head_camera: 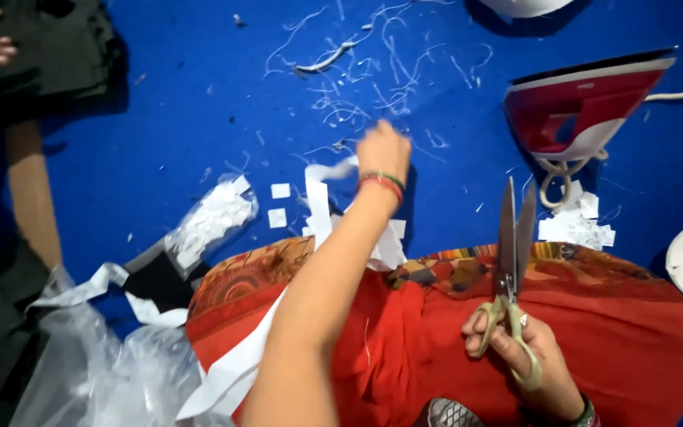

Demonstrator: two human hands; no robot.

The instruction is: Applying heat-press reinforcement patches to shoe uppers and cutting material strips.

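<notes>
Red iron (579, 107), dark fabric stack (57, 47), plastic bag (96, 372)

A blue cloth surface (160, 119) carries everything. Beyond the left hand (383, 150) lie scattered white threads (373, 71). Just left of that hand lie two small white squares (279, 204) and a clear bag of white pieces (209, 221). Beyond the right hand (527, 360) a red and white iron (583, 107) lies, with a heap of white squares (577, 225) near it
</notes>
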